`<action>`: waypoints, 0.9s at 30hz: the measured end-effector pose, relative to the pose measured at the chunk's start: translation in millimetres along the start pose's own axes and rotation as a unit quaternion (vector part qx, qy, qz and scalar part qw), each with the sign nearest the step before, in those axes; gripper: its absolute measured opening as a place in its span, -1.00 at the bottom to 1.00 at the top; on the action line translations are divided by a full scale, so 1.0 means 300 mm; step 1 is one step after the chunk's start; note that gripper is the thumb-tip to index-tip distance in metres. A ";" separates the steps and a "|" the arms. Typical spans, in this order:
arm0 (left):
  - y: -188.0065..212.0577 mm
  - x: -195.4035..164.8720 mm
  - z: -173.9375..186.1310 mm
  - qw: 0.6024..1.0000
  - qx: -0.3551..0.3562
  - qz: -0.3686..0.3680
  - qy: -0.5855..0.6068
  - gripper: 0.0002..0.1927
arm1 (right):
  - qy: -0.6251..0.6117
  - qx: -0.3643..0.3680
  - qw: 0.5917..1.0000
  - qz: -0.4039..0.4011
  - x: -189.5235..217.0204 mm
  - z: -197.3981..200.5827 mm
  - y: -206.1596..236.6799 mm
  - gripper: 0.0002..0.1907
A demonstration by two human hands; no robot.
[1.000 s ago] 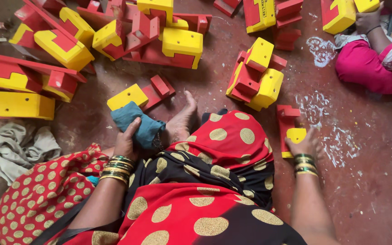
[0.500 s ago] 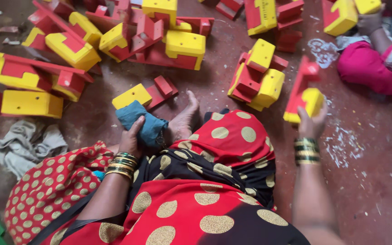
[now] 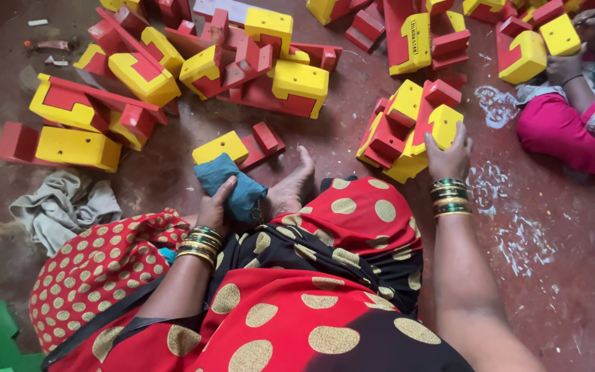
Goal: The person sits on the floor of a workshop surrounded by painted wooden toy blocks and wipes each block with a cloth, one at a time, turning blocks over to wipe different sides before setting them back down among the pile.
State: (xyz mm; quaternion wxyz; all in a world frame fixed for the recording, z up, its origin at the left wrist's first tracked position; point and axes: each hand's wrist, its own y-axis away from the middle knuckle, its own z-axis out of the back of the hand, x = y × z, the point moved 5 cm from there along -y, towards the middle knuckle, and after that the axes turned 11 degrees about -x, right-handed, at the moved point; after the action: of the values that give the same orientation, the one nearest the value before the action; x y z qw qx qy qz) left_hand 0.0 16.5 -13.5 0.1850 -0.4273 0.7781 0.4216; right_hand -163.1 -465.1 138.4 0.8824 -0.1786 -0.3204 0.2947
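I sit on the floor in a red dress with gold dots. My left hand (image 3: pixel 215 207) grips a teal cloth (image 3: pixel 231 184) next to my bare foot (image 3: pixel 290 189). My right hand (image 3: pixel 449 155) rests on a red-and-yellow wooden block (image 3: pixel 442 124) on top of a small stack of such blocks (image 3: pixel 401 131) in front of my knee. A single red-and-yellow block (image 3: pixel 239 146) lies just beyond the cloth.
A big heap of red-and-yellow blocks (image 3: pixel 194 69) fills the far left, with more (image 3: pixel 421 34) at the top. A grey rag (image 3: pixel 63 207) lies at left. Another person in pink (image 3: pixel 573 124) sits at right holding a block (image 3: pixel 528 55). White powder marks (image 3: pixel 511 227) dot the floor.
My right hand picked a block off the floor at right, lifted it, and has set it on the stack in front. My left hand stayed on the cloth.
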 end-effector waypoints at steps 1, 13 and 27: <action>-0.002 0.004 0.000 1.000 0.001 0.003 0.002 -0.53 | -0.005 0.003 1.000 0.007 -0.018 0.013 0.007 -0.10; 0.046 -0.057 -0.038 0.976 -0.057 -0.212 -0.007 -0.50 | -0.302 0.146 0.909 0.246 0.508 0.013 0.392 -0.43; 0.134 0.016 -0.130 0.988 0.092 -0.115 -0.049 -0.51 | -0.531 0.281 0.786 0.145 0.741 -0.138 0.739 -0.24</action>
State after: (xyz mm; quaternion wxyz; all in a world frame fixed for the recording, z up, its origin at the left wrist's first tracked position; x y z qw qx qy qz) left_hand -33.0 -6.3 25.9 0.3082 -0.4741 0.7493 0.3446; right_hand -87.0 -160.3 98.8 0.5308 0.2179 -0.6120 0.5442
